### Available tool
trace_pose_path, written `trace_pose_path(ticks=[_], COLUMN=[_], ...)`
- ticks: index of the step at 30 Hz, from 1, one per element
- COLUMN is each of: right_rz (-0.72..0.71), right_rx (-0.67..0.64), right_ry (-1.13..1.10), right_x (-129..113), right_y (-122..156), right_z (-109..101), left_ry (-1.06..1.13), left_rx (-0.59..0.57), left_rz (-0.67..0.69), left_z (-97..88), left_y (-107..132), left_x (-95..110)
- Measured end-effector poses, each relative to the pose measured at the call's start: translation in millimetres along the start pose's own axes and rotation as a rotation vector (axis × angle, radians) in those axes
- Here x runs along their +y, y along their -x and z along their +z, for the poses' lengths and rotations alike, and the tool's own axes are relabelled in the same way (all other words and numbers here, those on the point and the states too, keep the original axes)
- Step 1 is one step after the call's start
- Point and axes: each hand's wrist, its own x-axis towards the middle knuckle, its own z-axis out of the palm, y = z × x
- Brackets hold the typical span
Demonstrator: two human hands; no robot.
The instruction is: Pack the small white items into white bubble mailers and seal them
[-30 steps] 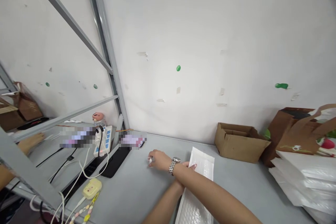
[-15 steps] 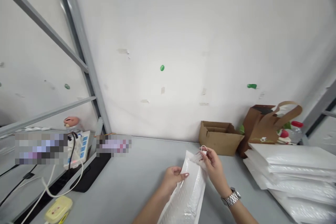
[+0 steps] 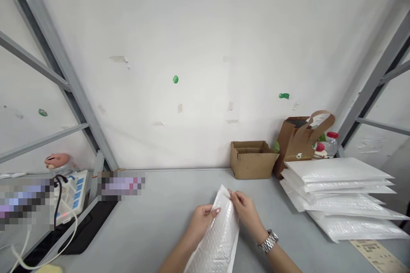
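Observation:
A white bubble mailer (image 3: pixel 218 239) lies lengthwise on the grey table (image 3: pixel 153 226), its open end pointing away from me. My left hand (image 3: pixel 201 218) grips the mailer's left edge near the mouth. My right hand (image 3: pixel 246 212), with a metal watch on the wrist, pinches the mouth of the mailer from the right. Whether something small is between its fingers is hidden.
A stack of white bubble mailers (image 3: pixel 339 196) sits at the right. An open cardboard box (image 3: pixel 251 160) and a brown paper bag (image 3: pixel 299 140) stand against the wall. A power strip (image 3: pixel 72 194) with cables and a black mat (image 3: pixel 86 230) are at the left.
My right hand came back from the far left and crossed to the mailer's right side, now at its mouth. My view swung to the right.

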Motion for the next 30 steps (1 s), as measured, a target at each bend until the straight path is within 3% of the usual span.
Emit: trace_pose_path(ticks=[5, 11, 16, 19, 22, 25, 28, 30], right_rz=[-0.188, -0.375, -0.559, -0.619, -0.596, -0.467, -0.298, -0.229], right_rx=[-0.125, 0.096, -0.132, -0.131, -0.046, 0.001, 0.037, 0.026], right_ry=[0.215, 0.380, 0.464, 0.435, 0.319, 0.151, 0.021, -0.049], right_x=[-1.0, 2.6, -0.1, -5.7, -10.1, -14.8, -19.8, -21.5], right_y=[5.3, 0.3, 7.8, 11.7, 11.6, 10.8, 11.5, 12.8], right_z=[7.8, -14.1, -9.1, -5.7, -8.5, -11.1, -8.8, -4.7], left_ry=[-0.001, 0.126, 0.302, 0.295, 0.261, 0.230, 0.143, 0.020], left_rx=[0.047, 0.181, 0.227, 0.209, 0.216, 0.317, 0.418, 0.390], left_rz=[0.014, 0.067, -0.029, -0.053, -0.069, -0.032, 0.108, 0.213], left_z=[-1.8, -21.5, -26.9, -25.2, -27.7, -29.7, -23.6, -15.5], left_y=[-5.0, -9.4, -11.0, -11.7, -13.9, -16.3, -15.1, -11.4], left_x=[-7.5, -0.9, 0.6, -1.2, -2.3, -4.2, -7.7, -10.5])
